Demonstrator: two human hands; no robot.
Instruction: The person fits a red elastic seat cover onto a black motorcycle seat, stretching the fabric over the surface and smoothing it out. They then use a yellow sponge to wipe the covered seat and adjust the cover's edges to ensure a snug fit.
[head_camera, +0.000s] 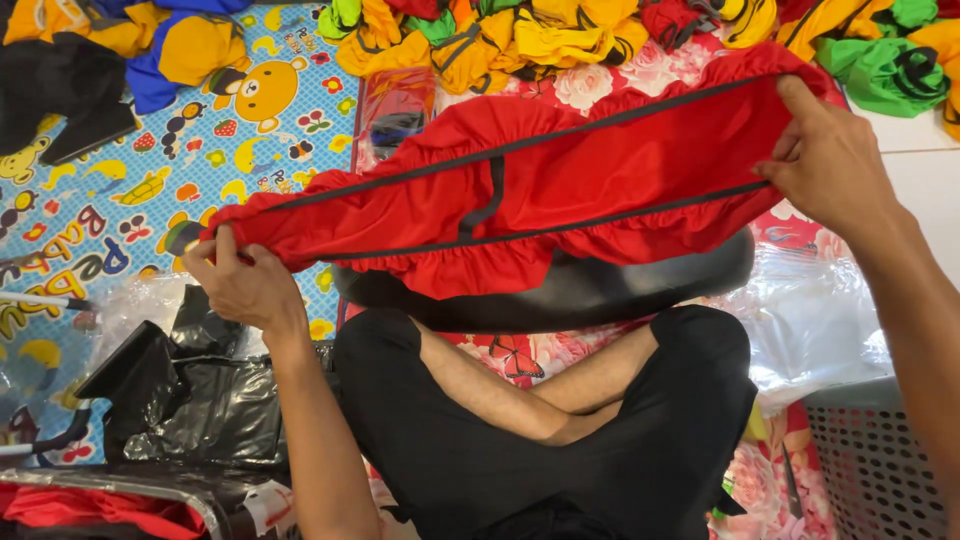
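The red elasticated cover (520, 190), gathered along its edges and crossed by dark grey trim bands, hangs stretched between both hands above the person's crossed legs. The left hand (245, 285) pinches its lower-left end, thumb pressed on top of the cloth and fingers curled beneath. The right hand (830, 160) grips the upper-right end, fingers hooked over the trim, thumb tucked behind the fabric. So the cover's long axis runs from lower left up to upper right, each hand at one end, neither nearer the middle; the cloth's body lies inward from both palms.

Just under the cover sits a black padded seat (560, 290), partly hidden by the ruffled hem. Outward on the floor, a blue cartoon play mat (150, 170) spreads toward the left edge, with black plastic bags (190, 390) near the left forearm. A clear plastic bag (810, 320) and a grey mesh basket (880, 460) lie by the right arm. A heap of yellow, orange and green covers (520, 35) lines the far edge.
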